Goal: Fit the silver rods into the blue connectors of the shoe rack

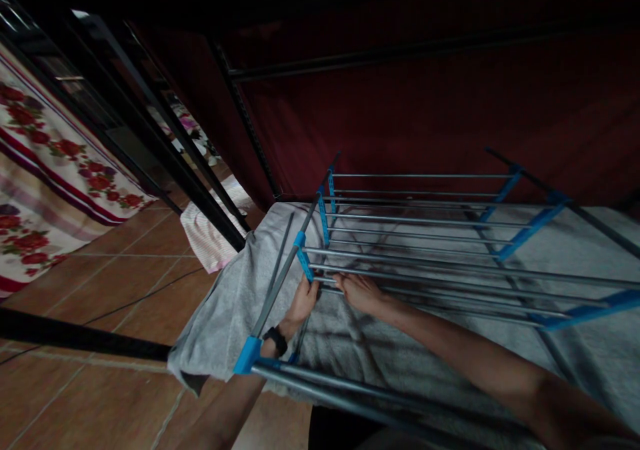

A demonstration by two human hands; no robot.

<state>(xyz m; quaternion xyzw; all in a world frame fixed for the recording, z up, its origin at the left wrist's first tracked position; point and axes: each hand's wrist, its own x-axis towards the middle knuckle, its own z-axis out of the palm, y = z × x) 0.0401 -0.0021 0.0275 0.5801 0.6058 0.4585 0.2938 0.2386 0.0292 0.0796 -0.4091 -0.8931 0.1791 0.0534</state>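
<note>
While rods (425,176) spanned the metal rack (280,283) on the grey blanket (215,317), one joint's seating remained unconfirmed. Fingers of the left hand (301,301) pinched a blue bracket (304,263); those of the right hand (361,291) curled round one rod (327,279).

Everything's sitting on a fuzzy grey blanket (220,310), one corner drooping over brown floor tiles (125,273). The metal rack (450,265) rests right on it, pretty much.

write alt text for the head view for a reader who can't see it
A person's left hand at a blue bracket and right hand on rods beside it, part of a rack over a grey blanket. Dark red cloth hangs behind; floral cloth and tiled floor show at left.
</note>
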